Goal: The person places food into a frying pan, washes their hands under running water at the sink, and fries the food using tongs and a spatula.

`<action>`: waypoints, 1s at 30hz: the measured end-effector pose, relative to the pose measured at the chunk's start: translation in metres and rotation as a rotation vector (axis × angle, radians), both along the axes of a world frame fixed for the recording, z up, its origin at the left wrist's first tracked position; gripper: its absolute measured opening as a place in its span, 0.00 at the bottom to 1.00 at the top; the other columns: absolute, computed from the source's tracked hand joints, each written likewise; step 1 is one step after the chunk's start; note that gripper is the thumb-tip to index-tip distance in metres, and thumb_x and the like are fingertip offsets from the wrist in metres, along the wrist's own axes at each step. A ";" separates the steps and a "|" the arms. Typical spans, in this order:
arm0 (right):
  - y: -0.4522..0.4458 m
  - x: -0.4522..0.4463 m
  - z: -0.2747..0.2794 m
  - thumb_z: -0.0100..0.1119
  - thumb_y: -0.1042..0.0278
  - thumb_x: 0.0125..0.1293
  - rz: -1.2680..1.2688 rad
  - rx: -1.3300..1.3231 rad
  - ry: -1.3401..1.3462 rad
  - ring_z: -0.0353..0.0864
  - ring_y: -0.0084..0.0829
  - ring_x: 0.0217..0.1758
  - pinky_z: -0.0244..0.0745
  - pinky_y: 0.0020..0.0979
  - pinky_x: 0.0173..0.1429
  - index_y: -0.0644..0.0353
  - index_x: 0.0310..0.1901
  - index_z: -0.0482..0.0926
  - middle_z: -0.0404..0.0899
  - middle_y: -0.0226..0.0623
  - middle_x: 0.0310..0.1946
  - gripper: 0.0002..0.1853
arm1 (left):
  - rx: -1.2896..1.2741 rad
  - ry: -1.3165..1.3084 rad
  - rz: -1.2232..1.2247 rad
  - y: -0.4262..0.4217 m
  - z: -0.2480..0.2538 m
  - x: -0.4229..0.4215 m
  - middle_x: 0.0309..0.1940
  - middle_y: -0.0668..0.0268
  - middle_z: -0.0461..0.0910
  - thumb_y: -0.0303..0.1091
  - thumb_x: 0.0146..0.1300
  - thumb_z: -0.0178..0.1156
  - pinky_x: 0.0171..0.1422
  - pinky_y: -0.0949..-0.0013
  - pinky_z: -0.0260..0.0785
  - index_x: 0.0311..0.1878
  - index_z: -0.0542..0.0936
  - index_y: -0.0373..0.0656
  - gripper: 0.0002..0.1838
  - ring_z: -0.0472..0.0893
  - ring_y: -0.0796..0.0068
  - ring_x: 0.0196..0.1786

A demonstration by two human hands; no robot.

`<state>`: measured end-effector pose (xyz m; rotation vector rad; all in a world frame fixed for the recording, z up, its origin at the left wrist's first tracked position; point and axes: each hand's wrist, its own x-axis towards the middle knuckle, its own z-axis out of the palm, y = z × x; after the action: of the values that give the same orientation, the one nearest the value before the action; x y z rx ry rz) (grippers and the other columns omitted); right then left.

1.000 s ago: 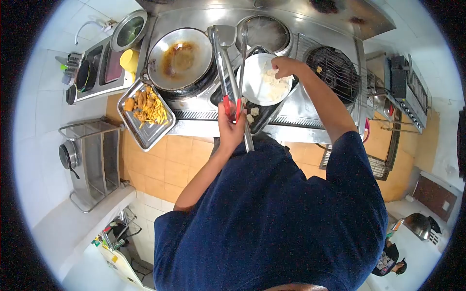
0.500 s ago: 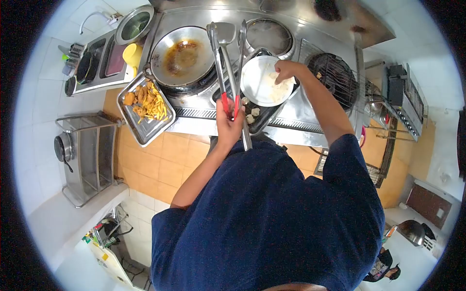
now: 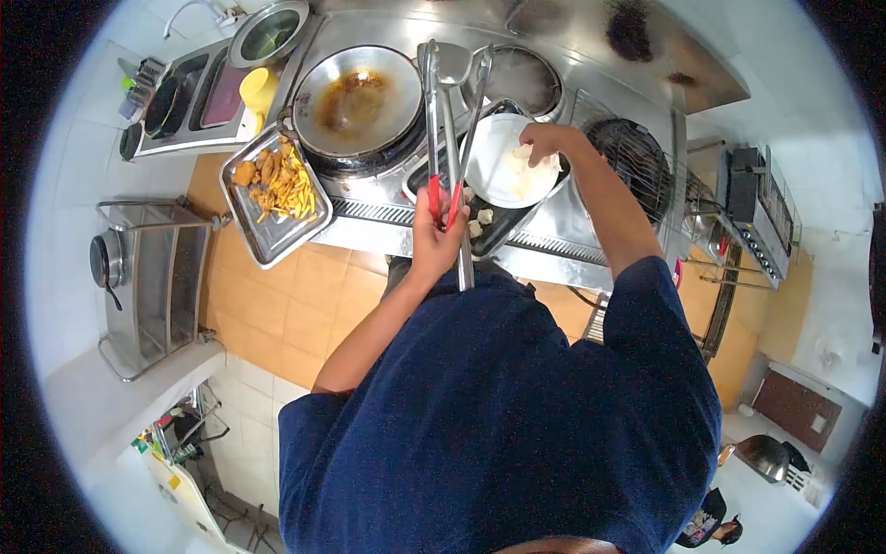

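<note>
Red-handled metal tongs and a long-handled spatula are in my left hand, its fingers closed round them. The arms of the tongs are apart. My right hand has its fingers bent down over pale food at the right side of a white bowl; its fingertips are partly hidden. Beneath the bowl lies a dark tray with several pale chunks. A wok with brownish oil sits left of the tongs.
At the counter's left edge, a metal tray holds fried pieces and fries. Behind the bowl is a round pan. A wire grill stands to the right. A sink and yellow jug are far left. Another person appears lower right.
The view has shifted a little. The tongs' arms have spread wider apart in my left hand. My right hand stays at the bowl, its fingers in the pale food.
</note>
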<state>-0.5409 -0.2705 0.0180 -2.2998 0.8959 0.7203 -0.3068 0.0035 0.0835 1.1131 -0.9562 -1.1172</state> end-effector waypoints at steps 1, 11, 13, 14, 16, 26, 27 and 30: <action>0.001 -0.004 -0.001 0.78 0.57 0.37 0.007 -0.031 -0.045 0.83 0.42 0.44 0.79 0.43 0.45 0.64 0.47 0.83 0.84 0.44 0.39 0.32 | -0.018 -0.008 0.010 0.000 0.001 0.001 0.39 0.66 0.77 0.21 0.65 0.61 0.44 0.78 0.70 0.48 0.66 0.41 0.14 0.77 0.83 0.41; -0.001 -0.025 -0.009 0.73 0.68 0.49 -0.113 0.124 -0.203 0.80 0.39 0.54 0.74 0.37 0.60 0.59 0.61 0.79 0.83 0.44 0.51 0.32 | 0.024 -0.072 0.004 0.000 -0.008 0.011 0.40 0.62 0.79 0.20 0.65 0.61 0.41 0.74 0.73 0.47 0.65 0.41 0.15 0.79 0.79 0.38; -0.005 -0.027 -0.010 0.71 0.70 0.51 -0.161 0.209 -0.187 0.80 0.35 0.54 0.74 0.35 0.61 0.56 0.63 0.78 0.83 0.42 0.52 0.33 | 0.006 -0.124 -0.015 -0.002 -0.011 0.013 0.44 0.58 0.82 0.19 0.66 0.60 0.32 0.74 0.77 0.47 0.63 0.43 0.16 0.81 0.78 0.32; -0.005 -0.031 -0.010 0.71 0.71 0.52 -0.215 0.239 -0.207 0.80 0.33 0.54 0.74 0.34 0.61 0.57 0.63 0.78 0.84 0.40 0.52 0.32 | 0.027 -0.118 -0.027 0.000 -0.012 0.014 0.44 0.58 0.82 0.19 0.66 0.60 0.32 0.74 0.78 0.47 0.62 0.44 0.16 0.80 0.78 0.32; -0.007 -0.032 0.000 0.70 0.71 0.53 -0.313 0.295 -0.240 0.80 0.30 0.53 0.74 0.32 0.60 0.58 0.62 0.79 0.84 0.38 0.51 0.31 | 0.068 -0.045 -0.014 0.000 -0.002 0.012 0.45 0.57 0.82 0.19 0.66 0.59 0.32 0.74 0.77 0.47 0.62 0.45 0.16 0.80 0.79 0.32; 0.006 -0.002 0.025 0.66 0.75 0.65 -0.768 0.793 -0.780 0.81 0.27 0.55 0.78 0.31 0.60 0.61 0.70 0.69 0.81 0.38 0.56 0.31 | 0.035 -0.056 0.099 0.005 0.010 0.022 0.42 0.61 0.80 0.19 0.65 0.60 0.45 0.74 0.75 0.49 0.64 0.43 0.17 0.82 0.76 0.45; 0.006 0.008 0.025 0.67 0.74 0.64 -0.746 0.798 -0.821 0.82 0.27 0.55 0.78 0.31 0.59 0.60 0.70 0.69 0.81 0.38 0.56 0.32 | 0.046 -0.047 0.109 0.007 0.008 0.026 0.42 0.62 0.80 0.19 0.65 0.61 0.49 0.73 0.74 0.50 0.65 0.42 0.17 0.82 0.75 0.49; 0.010 0.043 0.034 0.67 0.72 0.65 -0.717 0.835 -0.868 0.81 0.26 0.54 0.78 0.30 0.57 0.60 0.71 0.67 0.81 0.36 0.55 0.33 | 0.066 -0.043 0.162 0.011 0.010 0.037 0.42 0.62 0.80 0.19 0.64 0.61 0.50 0.72 0.74 0.50 0.65 0.43 0.17 0.82 0.75 0.48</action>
<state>-0.4978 -0.2605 0.0522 -1.1828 0.7017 -0.2206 -0.2700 0.0143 0.0936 1.2497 -0.8516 -1.0024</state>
